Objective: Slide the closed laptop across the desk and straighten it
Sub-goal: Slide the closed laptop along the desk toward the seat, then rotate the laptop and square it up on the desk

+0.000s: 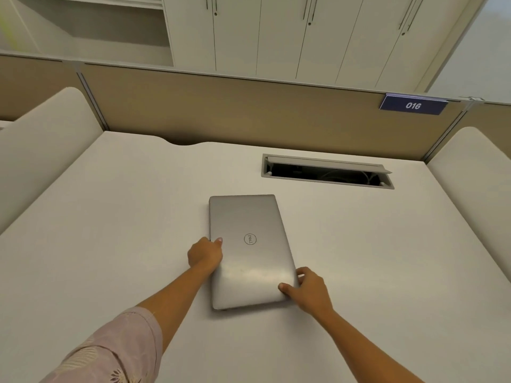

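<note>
A closed silver laptop [250, 250] with a round logo on its lid lies flat near the middle of the white desk [110, 217]. Its long sides run away from me and it is turned slightly clockwise. My left hand [205, 255] grips the laptop's left long edge, thumb on the lid. My right hand [308, 290] holds the near right corner, thumb on top and fingers around the edge.
An open cable hatch [326, 172] with a raised flap is set into the desk behind the laptop to the right. A tan partition [249, 117] with a blue "016" sign [413, 105] closes the far edge. Rounded side panels stand left and right.
</note>
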A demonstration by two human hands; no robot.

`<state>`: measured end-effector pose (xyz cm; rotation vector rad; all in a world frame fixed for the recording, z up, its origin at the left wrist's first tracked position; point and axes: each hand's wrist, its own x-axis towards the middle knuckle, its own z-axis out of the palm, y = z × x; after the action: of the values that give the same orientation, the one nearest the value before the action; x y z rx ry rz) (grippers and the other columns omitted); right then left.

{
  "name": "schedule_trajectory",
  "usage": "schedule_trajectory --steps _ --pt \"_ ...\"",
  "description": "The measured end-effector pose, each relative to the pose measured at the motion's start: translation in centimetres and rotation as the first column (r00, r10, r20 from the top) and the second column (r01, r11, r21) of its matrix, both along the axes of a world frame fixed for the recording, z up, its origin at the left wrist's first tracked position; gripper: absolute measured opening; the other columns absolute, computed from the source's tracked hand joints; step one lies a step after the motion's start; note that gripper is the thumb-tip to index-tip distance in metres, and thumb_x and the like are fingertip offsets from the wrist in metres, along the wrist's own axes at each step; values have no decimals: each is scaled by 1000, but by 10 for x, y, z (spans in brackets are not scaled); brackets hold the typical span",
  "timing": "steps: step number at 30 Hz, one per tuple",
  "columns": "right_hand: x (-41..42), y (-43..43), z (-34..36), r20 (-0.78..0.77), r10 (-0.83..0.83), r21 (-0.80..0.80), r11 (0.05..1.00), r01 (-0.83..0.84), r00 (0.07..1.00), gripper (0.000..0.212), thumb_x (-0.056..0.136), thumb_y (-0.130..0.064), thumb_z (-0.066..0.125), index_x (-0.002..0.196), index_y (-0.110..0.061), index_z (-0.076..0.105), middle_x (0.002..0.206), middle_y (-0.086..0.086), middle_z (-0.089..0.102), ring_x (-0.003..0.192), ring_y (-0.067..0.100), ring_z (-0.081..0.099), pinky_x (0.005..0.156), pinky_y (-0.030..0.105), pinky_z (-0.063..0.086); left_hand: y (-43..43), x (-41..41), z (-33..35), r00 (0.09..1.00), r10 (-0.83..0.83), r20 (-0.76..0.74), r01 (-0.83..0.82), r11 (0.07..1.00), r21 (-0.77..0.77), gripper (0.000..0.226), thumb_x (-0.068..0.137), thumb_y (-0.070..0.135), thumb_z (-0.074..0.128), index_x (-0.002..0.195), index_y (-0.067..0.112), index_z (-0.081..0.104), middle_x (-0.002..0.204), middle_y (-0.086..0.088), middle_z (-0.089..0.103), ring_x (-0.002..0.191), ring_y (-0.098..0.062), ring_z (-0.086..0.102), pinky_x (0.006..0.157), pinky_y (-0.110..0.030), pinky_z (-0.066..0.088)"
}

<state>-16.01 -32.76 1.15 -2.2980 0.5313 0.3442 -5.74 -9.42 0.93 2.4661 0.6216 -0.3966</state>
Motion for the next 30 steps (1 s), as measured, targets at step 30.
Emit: schedule_trajectory --steps 30 --pt "122 -1 61 -63 278 -365 887 -282 958 41 84 -49 64 113 -20 60 115 3 65 104 24 62 81 33 46 68 -67 -20 905 -349 244 347 937 52 65 81 63 57 127 19 48 122 1 54 110 -17 50 82 -28 47"
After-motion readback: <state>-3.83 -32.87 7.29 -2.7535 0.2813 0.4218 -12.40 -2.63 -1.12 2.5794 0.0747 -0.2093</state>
